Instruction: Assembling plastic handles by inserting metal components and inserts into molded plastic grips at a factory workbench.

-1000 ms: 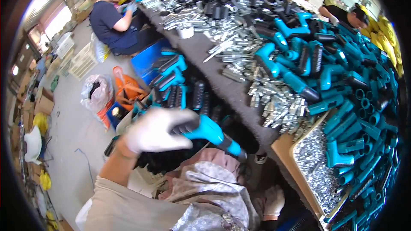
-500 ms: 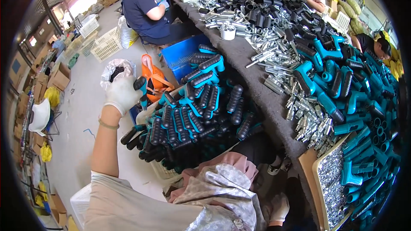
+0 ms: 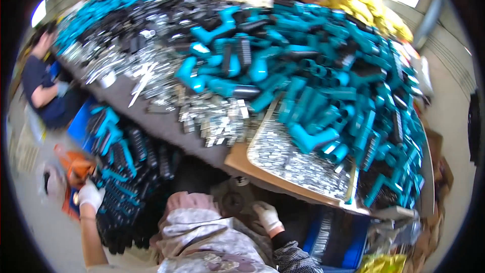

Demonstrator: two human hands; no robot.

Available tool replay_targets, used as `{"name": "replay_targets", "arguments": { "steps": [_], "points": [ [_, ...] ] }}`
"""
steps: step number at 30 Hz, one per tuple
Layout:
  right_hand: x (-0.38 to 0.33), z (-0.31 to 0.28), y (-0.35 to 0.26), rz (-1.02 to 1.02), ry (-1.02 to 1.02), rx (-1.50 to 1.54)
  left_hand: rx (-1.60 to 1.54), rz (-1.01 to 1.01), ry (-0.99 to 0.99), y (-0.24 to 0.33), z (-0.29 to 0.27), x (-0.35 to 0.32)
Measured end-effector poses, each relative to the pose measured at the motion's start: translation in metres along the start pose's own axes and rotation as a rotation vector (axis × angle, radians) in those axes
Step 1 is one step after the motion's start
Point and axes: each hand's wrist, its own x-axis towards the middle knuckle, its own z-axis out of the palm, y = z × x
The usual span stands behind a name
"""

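Left hand (image 3: 91,195) on handle pile (image 3: 126,172)

Whole frame soft with motion blur; corners lost to the black lens rim. Left hand (image 3: 91,195) in white glove, blurred, fingers not separable; open or closed around anything: cannot tell. Rests at edge of heap of black and teal handles (image 3: 129,182), single pieces there smeared together. Right hand (image 3: 267,216) gloved, low under the table edge (image 3: 237,162), fingertips merging into dark shadow; grip unreadable. Small metal parts in the tray (image 3: 298,164) too fine to make out shape. Orange object (image 3: 76,167) near left hand blurred, kind unclear. Seated person (image 3: 43,86) at left partly cut by rim. Far end of table washed out by glare.
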Motion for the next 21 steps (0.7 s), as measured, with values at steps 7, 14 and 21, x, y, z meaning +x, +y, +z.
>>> {"name": "replay_targets", "arguments": {
  "steps": [7,14,21],
  "points": [
    [-0.052,0.018,-0.071,-0.152,-0.201,-0.072,0.083,0.467,-0.117,0.118,-0.045,-0.031],
    [-0.095,-0.01,-0.23,-0.603,-0.452,-0.272,-0.136,1.094,-0.02,0.23,-0.129,-0.088],
    [-0.084,0.002,-0.3,-0.833,-0.205,-0.499,-0.335,1.135,0.109,0.291,-0.177,-0.062]
  ]
}}
